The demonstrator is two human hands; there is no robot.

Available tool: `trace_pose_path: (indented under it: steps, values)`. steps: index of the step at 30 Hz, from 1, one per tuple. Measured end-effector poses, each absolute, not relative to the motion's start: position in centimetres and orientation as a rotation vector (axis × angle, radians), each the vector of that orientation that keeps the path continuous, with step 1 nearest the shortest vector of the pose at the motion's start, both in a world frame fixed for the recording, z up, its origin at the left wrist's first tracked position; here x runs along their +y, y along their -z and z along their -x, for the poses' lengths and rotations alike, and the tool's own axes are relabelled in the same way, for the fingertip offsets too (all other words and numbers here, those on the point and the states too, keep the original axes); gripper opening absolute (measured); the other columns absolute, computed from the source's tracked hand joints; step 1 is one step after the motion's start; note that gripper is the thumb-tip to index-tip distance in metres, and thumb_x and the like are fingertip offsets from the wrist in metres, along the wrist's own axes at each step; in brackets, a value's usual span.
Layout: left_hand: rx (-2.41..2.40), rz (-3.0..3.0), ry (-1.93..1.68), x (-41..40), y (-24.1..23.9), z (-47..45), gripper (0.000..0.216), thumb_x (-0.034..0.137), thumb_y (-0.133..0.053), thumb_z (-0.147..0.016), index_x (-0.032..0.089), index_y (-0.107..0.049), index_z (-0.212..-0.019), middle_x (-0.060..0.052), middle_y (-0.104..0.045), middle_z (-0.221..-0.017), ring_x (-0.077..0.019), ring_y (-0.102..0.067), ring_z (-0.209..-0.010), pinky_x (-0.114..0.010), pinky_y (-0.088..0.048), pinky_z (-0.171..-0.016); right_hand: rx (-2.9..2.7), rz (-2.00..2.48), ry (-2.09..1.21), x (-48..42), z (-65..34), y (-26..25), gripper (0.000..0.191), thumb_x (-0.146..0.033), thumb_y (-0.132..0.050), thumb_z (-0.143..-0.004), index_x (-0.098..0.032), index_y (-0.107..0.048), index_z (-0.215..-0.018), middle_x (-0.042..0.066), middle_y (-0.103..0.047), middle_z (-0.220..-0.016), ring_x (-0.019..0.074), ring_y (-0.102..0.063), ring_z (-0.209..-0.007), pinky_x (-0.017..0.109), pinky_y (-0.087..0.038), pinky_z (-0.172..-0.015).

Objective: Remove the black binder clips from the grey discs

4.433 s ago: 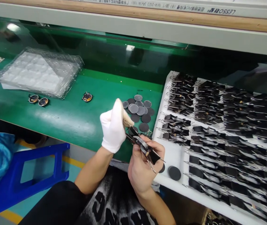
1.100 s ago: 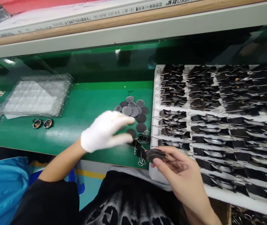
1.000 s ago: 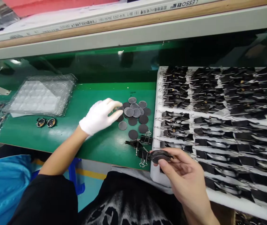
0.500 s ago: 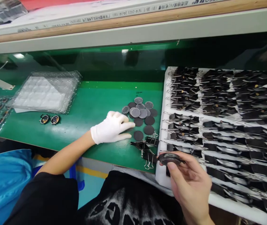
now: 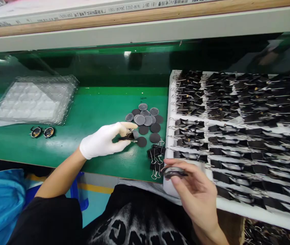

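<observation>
White-gloved, the left grip (image 5: 105, 140) had just closed on a clip (image 5: 128, 136) near the discs (image 5: 140, 119), while the right grip (image 5: 195, 186) kept a round part (image 5: 173, 171) pinched by the tray (image 5: 169, 188), leaving both occupied

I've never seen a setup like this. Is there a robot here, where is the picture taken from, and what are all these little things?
No robot: these are one person's hands, seen by a camera worn on their head, looking forward and down. The white-gloved left hand holds a black clip. The bare right hand holds a round dark part. On the green table lie gray and black discs, more clips, two small round pieces and clear plastic trays. The white tray at right holds rows of clipped parts.
</observation>
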State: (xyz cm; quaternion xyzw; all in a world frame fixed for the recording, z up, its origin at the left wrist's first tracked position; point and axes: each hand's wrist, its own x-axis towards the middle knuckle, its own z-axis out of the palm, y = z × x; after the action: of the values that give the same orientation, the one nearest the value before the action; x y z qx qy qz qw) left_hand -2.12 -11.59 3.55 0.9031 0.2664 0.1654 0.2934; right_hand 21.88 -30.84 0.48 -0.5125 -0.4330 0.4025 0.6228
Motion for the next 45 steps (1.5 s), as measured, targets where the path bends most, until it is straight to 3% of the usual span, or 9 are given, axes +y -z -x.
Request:
trace_pose_path:
  steps: [6, 10, 13, 17, 23, 27, 35, 40, 45]
  values:
    - [0.482, -2.431, -0.329, -13.8, -5.4, -0.8, 0.023, 0.026, -0.055, -0.105, 0.022, -0.062, -0.126, -0.003, -0.075, -0.102, -0.0139, -0.072, -0.09, -0.026, -0.055, -0.08, -1.212, 1.178, -1.139, -30.1, -20.4, -1.6, 0.019, -0.018, -0.073, -0.095, -0.028, -0.079, -0.111, 0.014, -0.058, -0.153, 0.0229, -0.076, -0.105, 0.033, -0.065, -0.086]
    - [0.643, -2.2, -0.253, -15.2, -6.3, -2.9, 0.046, 0.034, -0.067, -0.098, 0.024, -0.053, -0.14, 0.003, -0.07, -0.088, -0.0114, -0.065, -0.07, -0.024, -0.051, -0.064, -1.061, 1.148, -1.16, -29.4, -19.9, -1.6, 0.02, -0.019, -0.076, -0.093, -0.028, -0.079, -0.11, 0.009, -0.073, -0.131, 0.0209, -0.077, -0.104, 0.029, -0.066, -0.084]
    - [0.858, -1.976, -0.458, -16.3, -6.4, -4.0, 0.035, 0.037, -0.068, -0.095, 0.024, -0.059, -0.126, 0.006, -0.066, -0.078, -0.0102, -0.059, -0.063, -0.025, -0.051, -0.062, -1.04, 1.162, -1.074, -29.0, -19.9, -1.8, 0.02, -0.018, -0.077, -0.092, -0.028, -0.081, -0.109, 0.007, -0.079, -0.111, 0.0197, -0.077, -0.095, 0.028, -0.066, -0.08]
    - [0.974, -1.934, -0.831, -17.3, -6.4, -4.3, 0.022, 0.033, -0.055, -0.095, 0.02, -0.064, -0.111, -0.002, -0.066, -0.086, -0.0124, -0.059, -0.071, -0.028, -0.051, -0.066, -0.952, 1.135, -0.947, -28.9, -19.7, -1.7, 0.016, -0.018, -0.081, -0.088, -0.028, -0.084, -0.101, 0.006, -0.078, -0.107, 0.0186, -0.076, -0.088, 0.024, -0.065, -0.07]
    - [1.067, -2.036, -0.43, -17.4, -7.4, -3.6, 0.021, 0.034, -0.071, -0.075, 0.019, -0.057, -0.075, 0.007, -0.045, -0.06, -0.008, -0.036, -0.056, -0.022, -0.031, -0.051, -0.85, 1.086, -0.974, -29.4, -19.9, -1.1, 0.02, -0.018, -0.083, -0.088, -0.03, -0.083, -0.104, 0.005, -0.078, -0.108, 0.0165, -0.077, -0.085, 0.022, -0.065, -0.071]
    - [1.041, -2.013, -0.293, -17.4, -7.3, -3.4, 0.024, 0.033, -0.068, -0.079, 0.018, -0.054, -0.068, 0.009, -0.039, -0.055, -0.0067, -0.03, -0.054, -0.021, -0.027, -0.05, -0.844, 1.077, -0.997, -29.6, -20.3, -0.6, 0.025, -0.016, -0.082, -0.089, -0.033, -0.083, -0.108, 0.003, -0.078, -0.11, 0.015, -0.077, -0.091, 0.018, -0.064, -0.076]
    - [0.859, -2.342, -0.54, -17.9, -6.1, -2.4, 0.033, 0.033, -0.07, -0.075, 0.016, -0.048, -0.055, 0.009, -0.033, -0.05, -0.0056, -0.024, -0.052, -0.022, -0.021, -0.048, -0.881, 1.092, -1.141, -30.0, -21.1, -1.8, 0.022, -0.02, -0.08, -0.092, -0.034, -0.082, -0.109, 0.004, -0.079, -0.116, 0.0155, -0.078, -0.092, 0.019, -0.065, -0.079]
    - [0.819, -2.382, -0.268, -17.2, -6.9, -1.4, 0.035, 0.032, -0.068, -0.085, 0.016, -0.048, -0.06, 0.009, -0.04, -0.052, -0.0043, -0.03, -0.05, -0.02, -0.023, -0.049, -0.808, 1.171, -1.165, -29.6, -22.4, -2.7, 0.021, -0.019, -0.078, -0.094, -0.032, -0.08, -0.11, 0.001, -0.081, -0.091, 0.0144, -0.078, -0.076, 0.019, -0.065, -0.07]
    - [0.717, -2.497, -0.109, -16.8, -7.3, -1.1, 0.04, 0.038, -0.064, -0.092, 0.018, -0.043, -0.064, 0.009, -0.033, -0.054, -0.0058, -0.026, -0.05, -0.024, -0.018, -0.05, -0.884, 1.212, -1.197, -29.1, -23.2, -3.1, 0.023, -0.014, -0.08, -0.09, -0.031, -0.08, -0.105, -0.001, -0.082, -0.092, 0.0127, -0.079, -0.082, 0.014, -0.064, -0.074]
